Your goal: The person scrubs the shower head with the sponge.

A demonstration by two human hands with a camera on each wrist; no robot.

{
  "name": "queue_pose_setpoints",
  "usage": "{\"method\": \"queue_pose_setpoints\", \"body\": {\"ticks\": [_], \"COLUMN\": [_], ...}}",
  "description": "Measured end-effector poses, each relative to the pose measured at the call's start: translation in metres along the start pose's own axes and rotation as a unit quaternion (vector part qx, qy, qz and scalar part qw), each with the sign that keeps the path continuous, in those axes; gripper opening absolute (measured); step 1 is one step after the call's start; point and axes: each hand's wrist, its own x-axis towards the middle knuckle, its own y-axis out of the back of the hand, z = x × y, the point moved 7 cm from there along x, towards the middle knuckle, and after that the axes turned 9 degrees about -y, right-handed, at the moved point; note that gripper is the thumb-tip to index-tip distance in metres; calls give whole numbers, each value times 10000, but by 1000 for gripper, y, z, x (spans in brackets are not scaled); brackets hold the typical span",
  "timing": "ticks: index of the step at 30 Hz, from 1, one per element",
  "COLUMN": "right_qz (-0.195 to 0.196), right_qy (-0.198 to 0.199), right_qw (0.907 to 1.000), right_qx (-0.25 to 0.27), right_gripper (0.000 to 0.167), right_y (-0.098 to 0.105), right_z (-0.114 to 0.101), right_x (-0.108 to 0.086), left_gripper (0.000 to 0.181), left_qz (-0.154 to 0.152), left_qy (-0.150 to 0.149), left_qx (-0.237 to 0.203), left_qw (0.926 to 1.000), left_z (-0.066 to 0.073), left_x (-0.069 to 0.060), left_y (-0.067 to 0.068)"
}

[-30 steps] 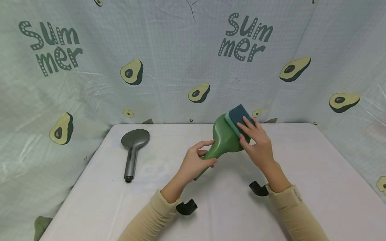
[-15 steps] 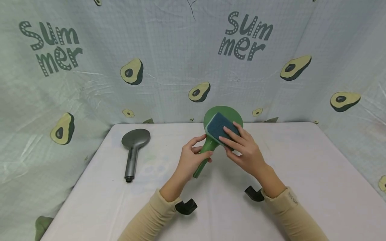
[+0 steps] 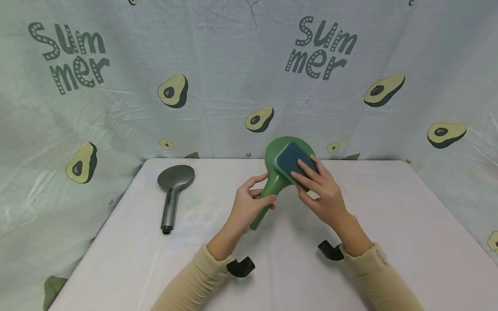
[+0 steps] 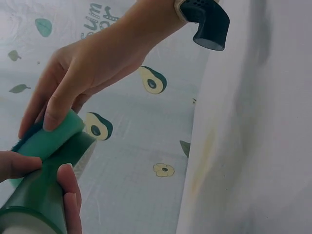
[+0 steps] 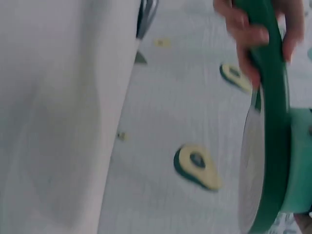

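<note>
Raised above the table, a green shower head (image 3: 277,180) points away from me with its rounded back showing. My left hand (image 3: 249,207) grips its handle between thumb and fingers. Against that back my right hand (image 3: 324,196) holds a sponge (image 3: 288,160), dark blue on the outer side and lighter teal beneath. The left wrist view shows the teal layer of the sponge (image 4: 61,139) touching the green shower head (image 4: 41,190), whose handle end is nearest the camera. In the right wrist view, the shower head (image 5: 275,141) shows its pale spray face edge-on, opposite the sponge.
A dark grey shower head (image 3: 174,179) lies on the left part of the white-covered table (image 3: 128,268). Behind the table hangs a pale cloth (image 3: 218,65) printed with avocados and lettering. Black curved pieces (image 3: 241,267) stick out at both wrists.
The sponge has gone left from the shower head's right edge onto its back, then slid slightly right. The shower head has turned more upright. My left hand keeps its grip; the grey one stays put.
</note>
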Motion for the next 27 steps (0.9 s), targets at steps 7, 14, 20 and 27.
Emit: {"method": "queue_pose_setpoints", "body": {"ticks": [7, 14, 20, 27], "right_qz": [32, 659, 1080, 1098], "right_qy": [311, -1523, -1961, -1998], "right_qw": [9995, 9850, 9724, 9706], "right_qx": [43, 464, 664, 775], "right_gripper": [34, 38, 45, 45], "right_y": [2, 28, 41, 42], "right_z": [-1, 51, 61, 57], "right_x": [1, -3, -1, 0], "left_gripper": [62, 63, 70, 69], "left_qz": [15, 9, 95, 241], "left_qy": [0, 328, 690, 974], "left_qx": [-19, -253, -740, -1345], "left_qw": [10000, 9991, 9948, 9858], "left_z": [1, -5, -6, -10], "left_x": [1, 1, 4, 6], "left_y": [-1, 0, 5, 9]}}
